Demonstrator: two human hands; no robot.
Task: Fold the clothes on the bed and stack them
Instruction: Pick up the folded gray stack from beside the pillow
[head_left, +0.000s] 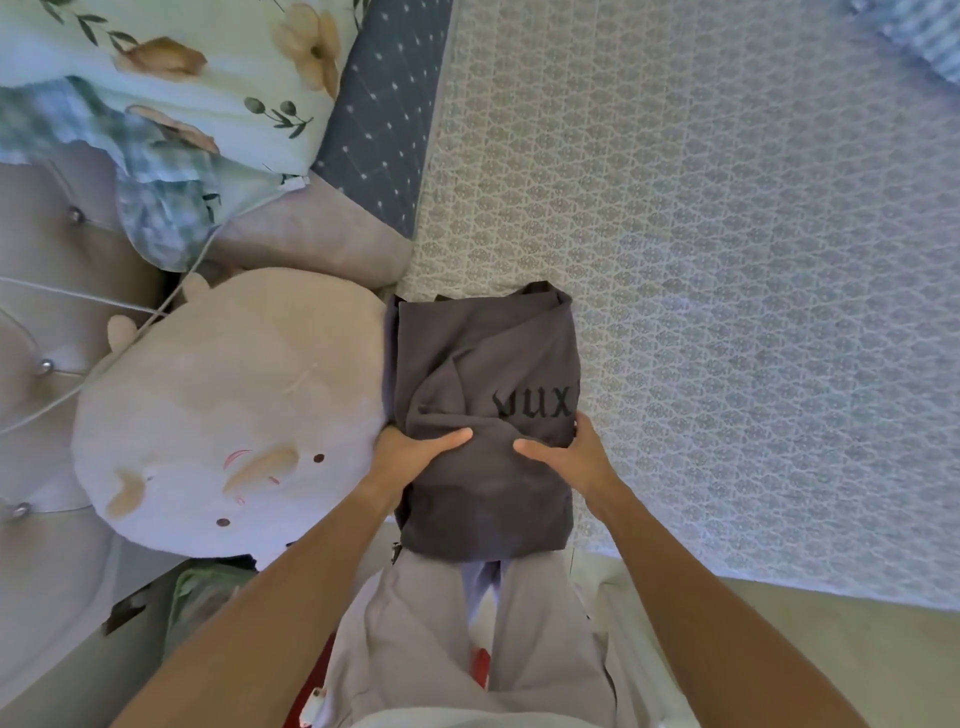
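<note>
The single head-worn wide-angle camera is looking steeply down from close above the bed (727, 260), facing forward over the person's own forearms and legs at the frame's bottom

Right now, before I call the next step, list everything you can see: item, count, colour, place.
folded garment: one, dark grey with black lettering, near bed edge, under both hands
bed cover: one, pale blue-grey patterned, fills right side
plush toy: one, cream, round, left of garment, touching it
floral pillow: one, pale green, top left
dotted pillow: one, slate blue, beside floral pillow
headboard: tufted beige, far left
left hand: one, gripping garment's left side
right hand: one, gripping garment's right side
</note>
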